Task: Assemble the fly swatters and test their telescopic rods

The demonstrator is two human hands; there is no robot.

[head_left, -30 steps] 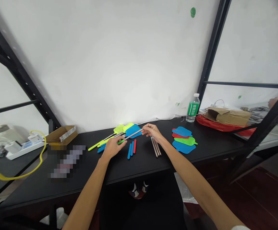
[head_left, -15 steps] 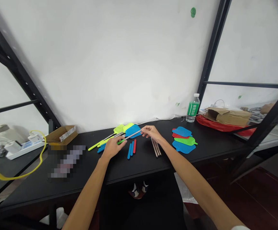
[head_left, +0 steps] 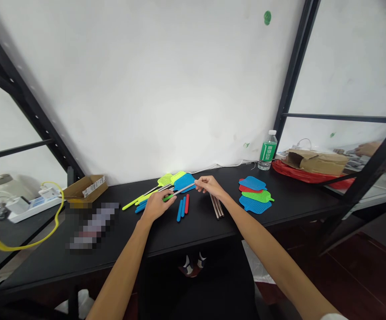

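Above the desk (head_left: 199,232), a thin rod (head_left: 184,189) in line with a green handle (head_left: 169,198)

Our left grip (head_left: 158,205) is clamped on the green handle, fingers covering much of it, probably to keep it steady. Our right grip (head_left: 207,183) pinches the thin rod near its upper end, thumb against fingers, which seems to let us steer it along the handle's line. We hold both above the desk, the rod sloping up toward our right; how far it sits inside the handle, we cannot tell.

Between our forearms lie two blue handles (head_left: 181,209) and a red handle (head_left: 187,203); under our right wrist lie metal rods (head_left: 216,208). Each kind lies apart, likely for a short reach. Farther right, mesh heads (head_left: 255,205) overlap in a pile; on our left, swatters (head_left: 183,181) lie grouped, heads toward the wall.

Compared with a second ago, our right grip is slightly nearer the left, and less rod shows between them. Far right, another person's hand (head_left: 368,149) reaches further in; our laid-out parts lie unchanged.
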